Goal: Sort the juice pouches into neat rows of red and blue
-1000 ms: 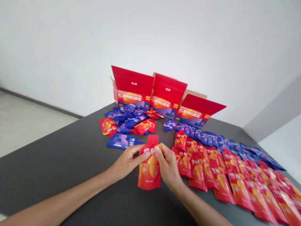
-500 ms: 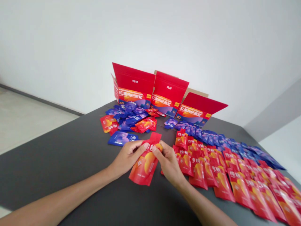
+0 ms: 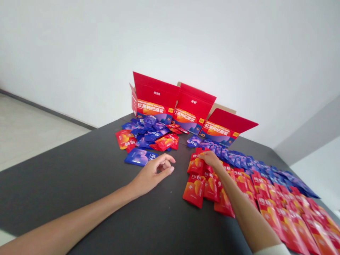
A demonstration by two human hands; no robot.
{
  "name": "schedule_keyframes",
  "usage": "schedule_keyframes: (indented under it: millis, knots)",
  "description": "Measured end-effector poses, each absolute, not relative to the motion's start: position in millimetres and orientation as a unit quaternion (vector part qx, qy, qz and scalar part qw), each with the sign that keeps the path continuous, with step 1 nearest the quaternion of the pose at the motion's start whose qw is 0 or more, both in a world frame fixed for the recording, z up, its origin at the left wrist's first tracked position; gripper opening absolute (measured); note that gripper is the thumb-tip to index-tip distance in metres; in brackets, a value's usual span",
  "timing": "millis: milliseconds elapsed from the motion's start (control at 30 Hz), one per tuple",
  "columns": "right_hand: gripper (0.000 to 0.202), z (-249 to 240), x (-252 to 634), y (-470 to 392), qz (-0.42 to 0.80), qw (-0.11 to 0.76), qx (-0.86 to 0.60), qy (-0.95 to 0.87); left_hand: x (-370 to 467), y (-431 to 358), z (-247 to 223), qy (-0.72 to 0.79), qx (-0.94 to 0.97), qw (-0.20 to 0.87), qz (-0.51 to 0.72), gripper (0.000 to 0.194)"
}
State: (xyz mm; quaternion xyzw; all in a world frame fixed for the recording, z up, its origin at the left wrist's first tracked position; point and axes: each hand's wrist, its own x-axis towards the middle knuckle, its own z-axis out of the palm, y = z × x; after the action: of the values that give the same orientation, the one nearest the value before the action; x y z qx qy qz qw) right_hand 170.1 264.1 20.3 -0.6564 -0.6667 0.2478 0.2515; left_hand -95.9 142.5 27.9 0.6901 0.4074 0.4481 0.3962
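My right hand (image 3: 209, 158) pinches the top of a red pouch (image 3: 196, 163) at the left end of the rows of red pouches (image 3: 268, 212). Just below it lies another red pouch (image 3: 194, 190). My left hand (image 3: 154, 173) hovers over the dark table with fingers curled but apart, holding nothing. Close beyond its fingers is a flat blue pouch (image 3: 138, 157), partly covered by the hand. A mixed pile of blue pouches (image 3: 148, 131) and red pouches (image 3: 166, 141) sits in front of the boxes.
Three open red boxes, a left one (image 3: 155, 101), a middle one (image 3: 193, 108) and a right one (image 3: 221, 125), stand at the back with raised flaps. Overlapping blue pouches (image 3: 244, 160) run behind the red rows. The dark table (image 3: 106, 170) meets a pale wall (image 3: 106, 53).
The red pouch that both hands held is out of them. My right hand has moved right and away to the red rows, where a pouch now lies at the near left. My left hand has opened.
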Motion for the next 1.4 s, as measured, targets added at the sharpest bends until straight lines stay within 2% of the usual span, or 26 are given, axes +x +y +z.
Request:
schedule_keyframes:
  millis: [233, 467, 600, 700, 800, 900, 1067, 1167, 1267, 1333, 1400]
  knots:
    - [0.031, 8.7, 159.9, 256.9, 0.054, 0.137, -0.733, -0.664, -97.7, 139.5, 31.2, 0.406, 0.703, 0.378, 0.445, 0.022]
    - [0.039, 9.0, 149.8, 249.2, -0.014, 0.12, -0.744, -0.657, -98.9, 140.3, 29.4, 0.394, 0.713, 0.388, 0.432, 0.022]
    - [0.049, 12.5, 145.9, 236.5, -0.055, 0.142, -0.72, -0.677, -99.1, 140.1, 30.0, 0.394, 0.712, 0.386, 0.434, 0.023]
    - [0.062, 3.8, 141.4, 223.1, -0.046, 0.125, -0.671, -0.73, -98.8, 139.0, 30.3, 0.396, 0.712, 0.384, 0.434, 0.021]
    - [0.075, -14.3, 140.2, 215.1, 0.008, 0.058, -0.656, -0.753, -97.9, 137.9, 29.9, 0.389, 0.717, 0.389, 0.429, 0.02]
    - [0.077, -30.9, 143.8, 216.1, 0.024, 0.028, -0.653, -0.756, -97.1, 137.6, 28.4, 0.391, 0.722, 0.382, 0.423, 0.018]
    - [0.077, -29.0, 145.0, 220.4, 0.007, 0.034, -0.669, -0.743, -98.4, 136.2, 27.4, 0.398, 0.755, 0.33, 0.404, 0.018]
    - [0.075, -4.1, 128.3, 222.1, -0.011, 0.111, -0.621, -0.776, -100.3, 134.4, 27.9, 0.393, 0.793, 0.249, 0.393, 0.02]
    - [0.059, 25.8, 93.0, 231.5, 0.03, 0.179, -0.491, -0.852, -102.2, 134.1, 27.0, 0.386, 0.821, 0.164, 0.387, 0.022]
    - [0.056, 37.2, 64.1, 244.2, 0.047, 0.179, -0.433, -0.882, -103.1, 135.2, 25.0, 0.386, 0.823, 0.136, 0.392, 0.023]
    - [0.064, 38.1, 38.1, 260.4, 0.042, 0.142, -0.41, -0.9, -103.8, 137.1, 22.3, 0.389, 0.82, 0.129, 0.4, 0.025]
